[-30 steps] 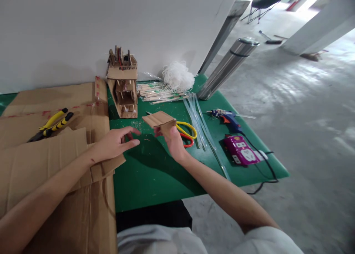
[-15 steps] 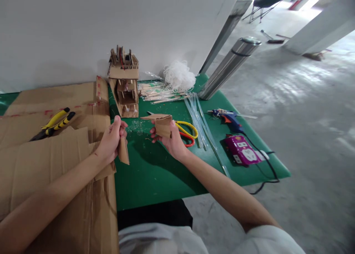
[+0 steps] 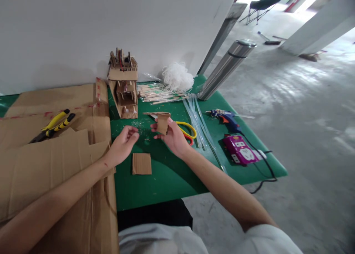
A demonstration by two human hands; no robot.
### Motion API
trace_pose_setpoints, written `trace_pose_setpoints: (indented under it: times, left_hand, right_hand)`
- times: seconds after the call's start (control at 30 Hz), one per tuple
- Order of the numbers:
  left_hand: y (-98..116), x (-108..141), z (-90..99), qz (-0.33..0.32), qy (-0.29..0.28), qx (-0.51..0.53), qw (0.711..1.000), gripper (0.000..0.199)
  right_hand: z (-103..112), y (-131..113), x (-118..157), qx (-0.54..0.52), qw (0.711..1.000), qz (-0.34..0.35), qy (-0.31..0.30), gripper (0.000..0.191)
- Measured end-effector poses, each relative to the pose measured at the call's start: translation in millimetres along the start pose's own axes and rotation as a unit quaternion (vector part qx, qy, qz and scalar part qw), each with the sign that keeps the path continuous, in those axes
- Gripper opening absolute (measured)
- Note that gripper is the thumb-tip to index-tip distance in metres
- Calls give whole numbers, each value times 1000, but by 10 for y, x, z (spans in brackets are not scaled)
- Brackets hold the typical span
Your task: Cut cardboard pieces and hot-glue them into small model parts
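My right hand (image 3: 174, 138) grips a small folded cardboard piece (image 3: 163, 123), thumb on its near face, above the green table (image 3: 163, 187). Scissors with yellow and red handles (image 3: 189, 130) lie partly behind that hand. My left hand (image 3: 124, 143) hovers to the left with fingers loosely curled and parted, nothing seen between them. Below and right of it, a square cardboard piece (image 3: 142, 163) lies flat on the table. A cardboard structure with shelves (image 3: 127, 85) stands upright beyond my left hand.
Large cardboard sheets (image 3: 41, 161) cover the left side, with yellow-black pliers (image 3: 52, 126) on them. Wooden sticks (image 3: 163, 93), white string (image 3: 178, 77), clear glue sticks (image 3: 198, 121), a metal flask (image 3: 227, 69), a glue gun (image 3: 226, 118) and a purple power strip (image 3: 241, 150) sit at the right.
My left hand has let go of a cardboard piece, which now lies flat on the table, and has moved slightly right. My right hand still holds its piece, turned a little.
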State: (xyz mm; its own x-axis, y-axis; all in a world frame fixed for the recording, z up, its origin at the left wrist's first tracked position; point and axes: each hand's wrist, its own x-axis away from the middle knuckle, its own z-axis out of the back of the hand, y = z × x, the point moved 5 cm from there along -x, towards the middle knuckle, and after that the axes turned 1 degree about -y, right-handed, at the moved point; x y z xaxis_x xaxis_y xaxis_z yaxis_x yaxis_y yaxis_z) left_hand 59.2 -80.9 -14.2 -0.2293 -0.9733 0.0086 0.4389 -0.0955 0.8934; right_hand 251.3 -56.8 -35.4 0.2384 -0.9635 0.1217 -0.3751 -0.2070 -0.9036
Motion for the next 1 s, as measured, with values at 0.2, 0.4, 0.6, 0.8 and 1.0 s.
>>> trace_pose_setpoints:
  times: [0.2,0.4,0.6,0.8,1.0]
  left_hand:
    - [214,362,-297,-187,-177,-334,907,88]
    - [143,446,-346,-182,-248,-424,852,76]
    - [248,345,-255,-186,-235,-390,871,65]
    - [298,137,79,-166,-118,-246,948,60]
    - [104,44,146,-129,-58,-199,970,83]
  right_hand:
    - [117,50,-49,-19,997,-14,70,47]
    - [183,55,-62,7,996,-10,93,50]
    - [157,91,-33,30,997,-24,66,52]
    - [159,85,-15,104,993,-33,40,52]
    - [83,55,47,211,976,-44,16,51]
